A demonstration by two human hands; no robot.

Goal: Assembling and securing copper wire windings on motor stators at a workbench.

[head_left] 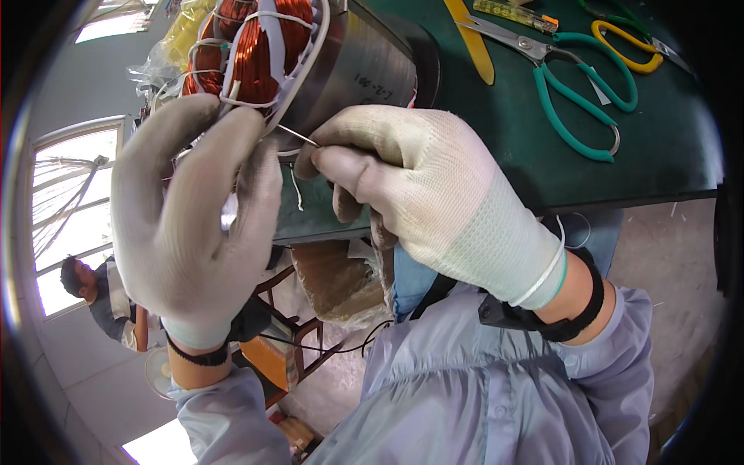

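Observation:
A metal motor stator lies on its side on the green table, dark marks written on its shell. From its end bulge copper windings, bound with white cord and with pale sheets between the coils. My left hand, in a whitish knit glove, has its fingers bent against the lower edge of these windings; its fingertips are partly hidden. My gloved right hand pinches a thin metal needle between thumb and forefinger. The needle points left toward my left fingers, just below the winding. A short white cord end hangs under it.
On the table lie teal-handled scissors, a yellow strip, a yellow-and-orange cutter and yellow-handled scissors. Below the table edge stands a plastic-lined carton beside a chair. Another person is at far left.

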